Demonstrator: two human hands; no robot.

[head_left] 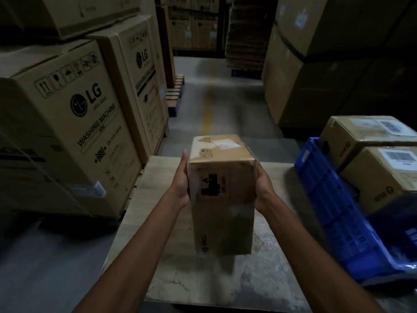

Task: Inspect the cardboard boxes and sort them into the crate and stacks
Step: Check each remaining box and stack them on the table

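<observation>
Head view. We see a small brown corrugated cardboard box (222,193), taped along its seams and carrying a white label on its top face, held between the two hands above the pale wooden table (162,222). The soft shadow beneath it suggests that it is lifted clear, though we cannot be certain. The left hand (184,177) lies flat against the box's left face, with its fingers straight and pressed to the cardboard. The right hand (262,184) presses its palm on the opposite face. Its fingers are hidden behind the box edge, so we cannot tell whether they curl.

To the right, beside the table, stands a blue plastic lattice crate (334,199) holding two similar labelled cardboard boxes (383,175). To the left rise tall printed washing-machine cartons (67,123).

We judge the box to be fairly light, since palm pressure alone appears to carry it. Its walls should be stiff yet liable to dent, and its upper right corner looks creased. Plain cardboard gives fair friction, but the glossy tape may be slippery. We would take hold on the two opposing side faces near mid-height, or shift one hand under the base while turning the box for inspection.
</observation>
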